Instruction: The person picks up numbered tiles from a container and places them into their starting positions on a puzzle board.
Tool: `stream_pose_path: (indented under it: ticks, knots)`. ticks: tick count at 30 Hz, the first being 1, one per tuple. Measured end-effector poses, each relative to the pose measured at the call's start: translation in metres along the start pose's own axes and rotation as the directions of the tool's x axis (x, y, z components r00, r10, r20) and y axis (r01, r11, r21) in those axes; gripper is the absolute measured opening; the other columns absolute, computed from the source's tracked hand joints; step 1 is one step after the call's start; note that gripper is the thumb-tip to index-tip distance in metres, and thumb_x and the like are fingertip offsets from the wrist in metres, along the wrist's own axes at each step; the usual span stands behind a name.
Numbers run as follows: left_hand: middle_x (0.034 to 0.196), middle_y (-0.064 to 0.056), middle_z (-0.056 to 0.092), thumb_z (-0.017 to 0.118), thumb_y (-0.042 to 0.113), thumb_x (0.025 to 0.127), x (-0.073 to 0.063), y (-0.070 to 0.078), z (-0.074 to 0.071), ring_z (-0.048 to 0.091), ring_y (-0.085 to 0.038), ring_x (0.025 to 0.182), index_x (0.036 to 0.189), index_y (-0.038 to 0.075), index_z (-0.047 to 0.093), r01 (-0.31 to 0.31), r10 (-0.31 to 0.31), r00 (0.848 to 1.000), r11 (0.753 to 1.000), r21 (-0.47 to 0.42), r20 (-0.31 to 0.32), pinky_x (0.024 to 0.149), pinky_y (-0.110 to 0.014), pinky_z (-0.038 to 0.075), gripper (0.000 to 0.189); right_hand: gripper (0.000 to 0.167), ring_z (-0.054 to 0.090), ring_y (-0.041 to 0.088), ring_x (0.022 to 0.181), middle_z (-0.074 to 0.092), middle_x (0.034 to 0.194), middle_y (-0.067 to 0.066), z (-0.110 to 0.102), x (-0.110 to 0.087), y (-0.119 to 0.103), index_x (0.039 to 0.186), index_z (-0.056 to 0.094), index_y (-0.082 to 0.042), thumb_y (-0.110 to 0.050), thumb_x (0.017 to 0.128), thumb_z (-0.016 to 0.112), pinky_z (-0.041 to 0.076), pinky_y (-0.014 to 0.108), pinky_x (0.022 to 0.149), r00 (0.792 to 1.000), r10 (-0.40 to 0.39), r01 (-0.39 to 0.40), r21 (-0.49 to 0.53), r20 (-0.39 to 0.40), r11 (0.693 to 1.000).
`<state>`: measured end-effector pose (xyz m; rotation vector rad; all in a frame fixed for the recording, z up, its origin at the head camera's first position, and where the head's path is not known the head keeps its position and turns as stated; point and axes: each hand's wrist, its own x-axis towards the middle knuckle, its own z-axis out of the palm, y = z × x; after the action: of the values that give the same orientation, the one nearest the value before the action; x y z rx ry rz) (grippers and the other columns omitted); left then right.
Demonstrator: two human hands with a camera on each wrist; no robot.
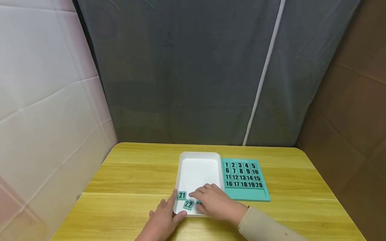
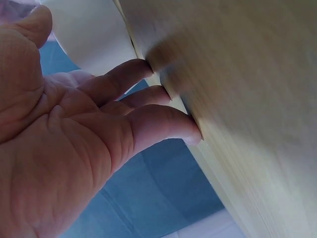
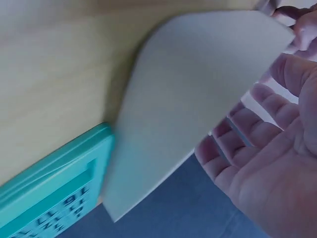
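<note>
A white tray [image 1: 199, 170] lies on the table, with number tiles at its near end. My left hand [image 1: 163, 217] rests at the tray's near left corner, its index finger along the left side and its thumb at the front rim. In the left wrist view its other fingertips [image 2: 193, 136] touch the tabletop. Tile 21 [image 1: 182, 195] and tile 22 [image 1: 188, 204] lie close to that hand. My right hand [image 1: 217, 205] reaches over the near right rim, fingers spread above the tray floor. Its thumb partly covers another tile [image 1: 198, 202], whose number is hidden.
Against the tray's right side lies a teal number board [image 1: 248, 194] carrying tiles 1 to 20 in rows, with a plain strip along its near part. The wooden table [image 1: 135, 174] meets a grey curtain behind, with cloth walls at both sides.
</note>
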<state>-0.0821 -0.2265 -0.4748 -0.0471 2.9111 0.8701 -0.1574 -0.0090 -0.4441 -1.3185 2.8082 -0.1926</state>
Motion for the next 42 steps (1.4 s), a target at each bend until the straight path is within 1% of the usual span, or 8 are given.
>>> stream_pose_path:
  ticks: [9, 16, 18, 24, 28, 32, 38, 42]
  knots:
    - [0.148, -0.035, 0.059, 0.073, 0.050, 0.099, 0.001, 0.000, 0.001, 0.048, -0.062, 0.142, 0.167, 0.010, 0.035, -0.004, 0.004, 1.000, 1.000, 0.004, 0.007, 0.100, -0.093, 0.033, 0.088, 0.049, 0.060, 0.014, 0.109, 0.069, 0.133, -0.005, 0.012, 0.041, -0.006, 0.155, 0.054, -0.040, -0.022, 0.110, 0.055, 0.053, 0.035, 0.102, 0.989, 0.075, -0.060, -0.120, 0.127, 0.991]
    - [0.149, -0.033, 0.059, 0.072, 0.052, 0.099, 0.000, 0.001, 0.001, 0.046, -0.063, 0.144, 0.167, 0.011, 0.036, 0.003, -0.003, 1.000, 1.000, -0.004, 0.014, 0.102, -0.093, 0.032, 0.088, 0.045, 0.055, 0.014, 0.106, 0.066, 0.132, -0.004, 0.013, 0.045, 0.000, 0.150, 0.059, -0.045, -0.025, 0.111, 0.055, 0.053, 0.036, 0.102, 0.982, 0.116, -0.087, -0.188, 0.150, 0.978]
    - [0.149, -0.033, 0.059, 0.073, 0.051, 0.099, 0.000, 0.000, 0.001, 0.046, -0.063, 0.144, 0.167, 0.011, 0.036, 0.001, -0.001, 1.000, 1.000, -0.004, 0.013, 0.101, -0.092, 0.032, 0.088, 0.051, 0.057, 0.014, 0.111, 0.066, 0.135, -0.005, 0.014, 0.043, 0.003, 0.150, 0.060, -0.045, -0.017, 0.107, 0.058, 0.053, 0.036, 0.105, 0.986, 0.099, -0.076, -0.168, 0.135, 0.983]
    - [0.150, -0.032, 0.058, 0.072, 0.052, 0.099, 0.000, -0.002, 0.000, 0.046, -0.063, 0.144, 0.167, 0.011, 0.036, 0.001, -0.001, 1.000, 1.000, 0.002, 0.004, 0.101, -0.093, 0.032, 0.088, 0.062, 0.062, 0.013, 0.120, 0.066, 0.141, -0.008, 0.016, 0.039, 0.005, 0.148, 0.060, -0.049, -0.010, 0.100, 0.065, 0.054, 0.033, 0.104, 0.992, -0.091, 0.106, -0.172, 0.091, 0.979]
    - [0.150, -0.032, 0.059, 0.072, 0.053, 0.098, 0.000, -0.003, 0.001, 0.046, -0.063, 0.144, 0.167, 0.011, 0.036, -0.004, 0.004, 1.000, 1.000, -0.001, 0.003, 0.102, -0.092, 0.032, 0.088, 0.043, 0.063, 0.013, 0.115, 0.070, 0.134, -0.008, 0.014, 0.037, 0.005, 0.138, 0.070, -0.047, -0.021, 0.104, 0.065, 0.056, 0.034, 0.097, 0.995, -0.052, 0.069, -0.213, 0.087, 0.975]
    - [0.150, -0.032, 0.059, 0.073, 0.051, 0.098, -0.001, -0.003, 0.000, 0.046, -0.063, 0.144, 0.167, 0.010, 0.036, -0.002, 0.002, 1.000, 1.000, -0.003, 0.003, 0.101, -0.092, 0.033, 0.088, 0.030, 0.066, 0.013, 0.115, 0.073, 0.129, -0.009, 0.014, 0.041, 0.005, 0.134, 0.074, -0.041, -0.030, 0.109, 0.063, 0.056, 0.036, 0.100, 0.998, 0.004, 0.005, -0.158, 0.056, 0.987]
    - [0.152, -0.031, 0.058, 0.071, 0.051, 0.099, -0.002, -0.004, -0.003, 0.043, -0.064, 0.146, 0.168, 0.010, 0.034, -0.014, 0.014, 1.000, 1.000, -0.018, 0.014, 0.100, -0.094, 0.031, 0.088, 0.034, 0.065, 0.010, 0.111, 0.073, 0.134, -0.011, 0.016, 0.045, -0.003, 0.142, 0.066, -0.048, -0.038, 0.110, 0.060, 0.055, 0.030, 0.090, 0.986, -0.146, 0.159, -0.162, 0.085, 0.974]
    - [0.151, -0.032, 0.058, 0.072, 0.051, 0.099, -0.001, -0.001, -0.003, 0.044, -0.064, 0.145, 0.168, 0.010, 0.034, -0.020, 0.021, 1.000, 1.000, -0.017, 0.019, 0.099, -0.094, 0.032, 0.089, 0.033, 0.064, 0.010, 0.105, 0.074, 0.128, -0.011, 0.016, 0.046, -0.005, 0.139, 0.069, -0.047, -0.037, 0.109, 0.063, 0.054, 0.028, 0.086, 0.986, -0.150, 0.162, -0.196, 0.075, 0.967]
